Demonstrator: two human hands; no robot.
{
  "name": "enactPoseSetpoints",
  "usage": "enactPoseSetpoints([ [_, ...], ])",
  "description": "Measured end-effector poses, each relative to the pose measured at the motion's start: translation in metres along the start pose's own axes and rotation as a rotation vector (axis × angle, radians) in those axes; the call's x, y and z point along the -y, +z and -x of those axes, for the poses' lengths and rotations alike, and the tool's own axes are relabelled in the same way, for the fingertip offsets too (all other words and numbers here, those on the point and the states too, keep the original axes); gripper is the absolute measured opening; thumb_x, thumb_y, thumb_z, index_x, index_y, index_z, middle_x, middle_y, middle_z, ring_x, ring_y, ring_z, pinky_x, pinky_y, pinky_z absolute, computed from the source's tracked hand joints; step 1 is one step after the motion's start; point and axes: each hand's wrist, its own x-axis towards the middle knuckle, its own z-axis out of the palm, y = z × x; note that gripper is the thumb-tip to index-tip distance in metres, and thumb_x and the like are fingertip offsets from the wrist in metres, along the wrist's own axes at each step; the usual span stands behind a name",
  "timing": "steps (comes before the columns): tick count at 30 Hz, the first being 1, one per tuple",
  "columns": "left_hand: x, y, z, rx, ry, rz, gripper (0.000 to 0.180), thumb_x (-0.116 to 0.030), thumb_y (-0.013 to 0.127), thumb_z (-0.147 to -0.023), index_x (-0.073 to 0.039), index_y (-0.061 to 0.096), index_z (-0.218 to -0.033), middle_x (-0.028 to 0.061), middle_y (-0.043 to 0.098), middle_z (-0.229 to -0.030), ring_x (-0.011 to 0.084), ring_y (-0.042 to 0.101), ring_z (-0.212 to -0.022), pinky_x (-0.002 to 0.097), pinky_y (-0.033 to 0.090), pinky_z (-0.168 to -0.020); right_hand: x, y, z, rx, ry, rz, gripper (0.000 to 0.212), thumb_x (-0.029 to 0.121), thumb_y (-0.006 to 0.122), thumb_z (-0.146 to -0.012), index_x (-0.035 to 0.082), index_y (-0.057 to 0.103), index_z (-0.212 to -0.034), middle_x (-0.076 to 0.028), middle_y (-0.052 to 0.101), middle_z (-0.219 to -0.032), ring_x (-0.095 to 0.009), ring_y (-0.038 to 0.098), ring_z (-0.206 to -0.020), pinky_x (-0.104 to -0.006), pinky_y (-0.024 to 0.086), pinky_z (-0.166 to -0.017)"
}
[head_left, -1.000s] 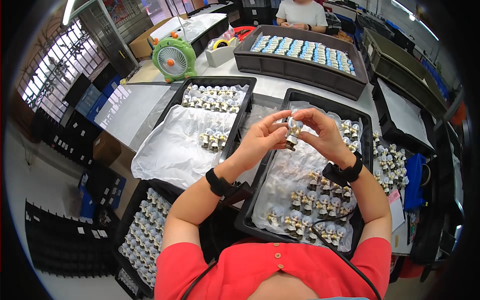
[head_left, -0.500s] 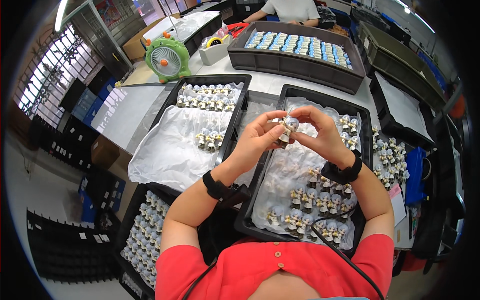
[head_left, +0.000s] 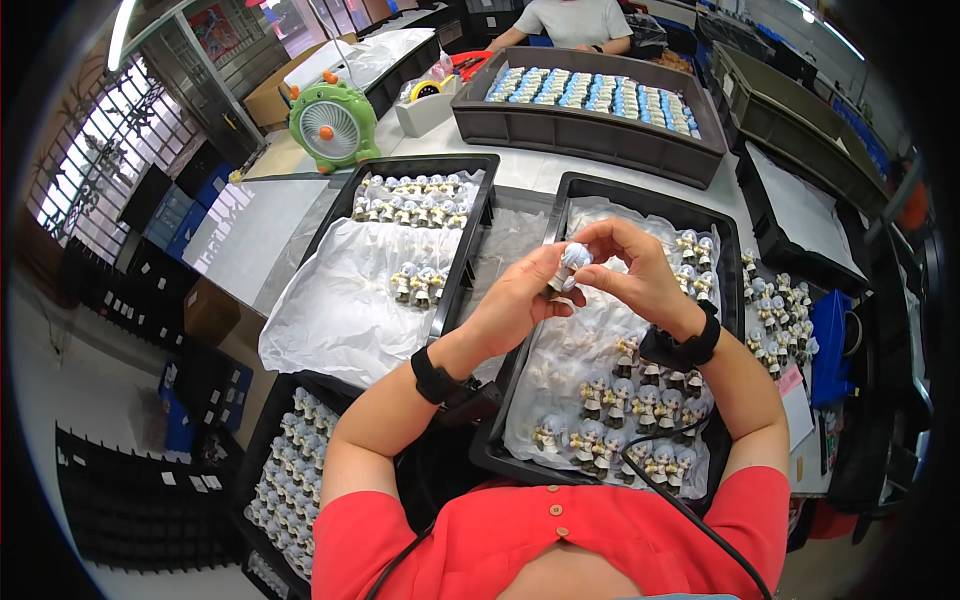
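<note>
A small figurine (head_left: 573, 262) with pale blue hair is held between both hands above the right black tray (head_left: 520, 362). My left hand (head_left: 525, 290) grips its lower part from the left. The fingers and thumb of my right hand (head_left: 635, 265) close round its head from the right. The figurine's face does not show. Below lie several like figurines (head_left: 657, 408) on white tissue (head_left: 550, 385) in the tray. The left black tray (head_left: 487, 200) bears more of them in rows (head_left: 415, 198), plus a small group (head_left: 418, 284) on its tissue.
A green fan (head_left: 334, 125) and a tape dispenser (head_left: 425, 108) stand behind the left tray. A large grey crate (head_left: 590, 145) of figurines is at the back, with a person (head_left: 575, 22) beyond it. Loose figurines (head_left: 780, 310) lie to the right; a full tray (head_left: 290, 480) sits lower left.
The figurine has been turned in my hands: its face showed before, and now mostly the hair does. My left hand has shifted slightly lower.
</note>
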Motion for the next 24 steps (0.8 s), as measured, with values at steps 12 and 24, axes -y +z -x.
enactPoseSetpoints([
  [12, -0.002, -0.009, -0.003, 0.125, -0.217, 0.15, 0.047, -0.039, 0.028, -0.1, -0.004, 0.042, -0.127, 0.02, 0.057, -0.115, 0.0214, 0.063, -0.086, 0.0303, 0.049, -0.075, -0.005, 0.001, 0.001, -0.047, 0.187, -0.194, 0.015, 0.015, 0.061, -0.088, 0.0, 0.062, -0.092, -0.002, 0.064, -0.082, -0.007, 0.06, -0.074, -0.0214, 0.049, -0.065],
  [24, -0.006, -0.005, -0.002, 0.035, -0.073, 0.166, 0.048, -0.037, 0.025, -0.1, -0.004, 0.037, -0.133, 0.0177, 0.053, -0.123, 0.027, 0.056, -0.11, 0.0361, 0.047, -0.089, 0.006, 0.006, 0.002, 0.002, -0.044, 0.104, 0.052, 0.022, 0.078, -0.07, 0.004, 0.055, -0.114, -0.007, 0.059, -0.1, -0.018, 0.057, -0.091, -0.0323, 0.046, -0.081],
])
